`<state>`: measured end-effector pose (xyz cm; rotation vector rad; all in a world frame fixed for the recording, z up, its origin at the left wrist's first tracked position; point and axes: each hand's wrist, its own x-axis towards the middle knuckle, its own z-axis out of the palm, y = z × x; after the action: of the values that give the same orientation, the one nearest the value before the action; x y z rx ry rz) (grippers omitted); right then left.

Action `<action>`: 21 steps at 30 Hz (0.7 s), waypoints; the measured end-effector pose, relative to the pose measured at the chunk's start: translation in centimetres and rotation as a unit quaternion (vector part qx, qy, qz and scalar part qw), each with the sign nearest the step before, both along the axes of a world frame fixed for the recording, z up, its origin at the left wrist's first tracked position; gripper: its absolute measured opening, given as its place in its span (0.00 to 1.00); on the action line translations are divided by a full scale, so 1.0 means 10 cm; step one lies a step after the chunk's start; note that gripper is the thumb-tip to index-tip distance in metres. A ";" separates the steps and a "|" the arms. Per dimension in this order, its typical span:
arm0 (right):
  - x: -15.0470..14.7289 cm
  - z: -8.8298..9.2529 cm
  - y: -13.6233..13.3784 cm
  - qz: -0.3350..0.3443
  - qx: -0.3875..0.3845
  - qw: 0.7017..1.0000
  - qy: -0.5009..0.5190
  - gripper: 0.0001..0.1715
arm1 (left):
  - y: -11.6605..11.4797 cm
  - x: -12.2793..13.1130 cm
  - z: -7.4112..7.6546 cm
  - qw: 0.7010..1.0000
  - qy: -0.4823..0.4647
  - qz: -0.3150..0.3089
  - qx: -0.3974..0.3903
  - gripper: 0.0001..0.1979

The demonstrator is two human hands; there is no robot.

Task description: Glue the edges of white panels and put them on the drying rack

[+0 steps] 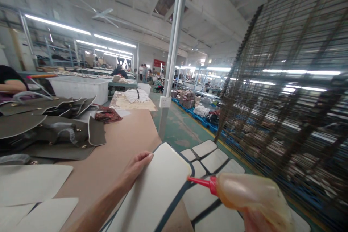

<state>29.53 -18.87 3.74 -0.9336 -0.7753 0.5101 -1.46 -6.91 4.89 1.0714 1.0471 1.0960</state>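
Observation:
My left hand [140,165] grips the left edge of a cream panel [160,177] with a dark blue border, thumb on top and fingers curled beneath. The panel lies tilted over the table. In my right hand [254,219], partly hidden behind it, is a squeeze bottle [250,188] of amber liquid. Its red nozzle [201,181] points left, with the tip at the panel's right corner. A thin yellowish line runs along the edge near that corner. Several similar cream panels with dark borders [214,161] are laid out at the right.
Dark olive bag pieces [62,134] with white edges are heaped at the left of the brown table [127,130]. Loose cream sheets [32,183] lie at the near left. A metal post [174,43] with a socket stands beyond the table; a wire rack [285,79] rises at the right.

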 end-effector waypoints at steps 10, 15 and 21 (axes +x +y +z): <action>-0.35 0.47 0.08 0.045 -0.003 0.998 0.041 0.36 | -0.03 0.00 -0.11 1.000 -0.023 -0.009 -0.005 0.26; -0.34 0.46 0.13 0.060 0.000 0.996 0.065 0.35 | -0.02 -0.06 -0.21 0.999 -0.001 -0.031 -0.010 0.26; -0.33 0.40 0.16 0.080 -0.009 0.994 0.069 0.36 | -0.02 -0.12 -0.25 0.999 0.031 -0.036 -0.012 0.26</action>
<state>26.18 -17.31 7.76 -0.8477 -0.7240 0.7160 -2.69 -7.11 2.41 1.1211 1.0600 0.9951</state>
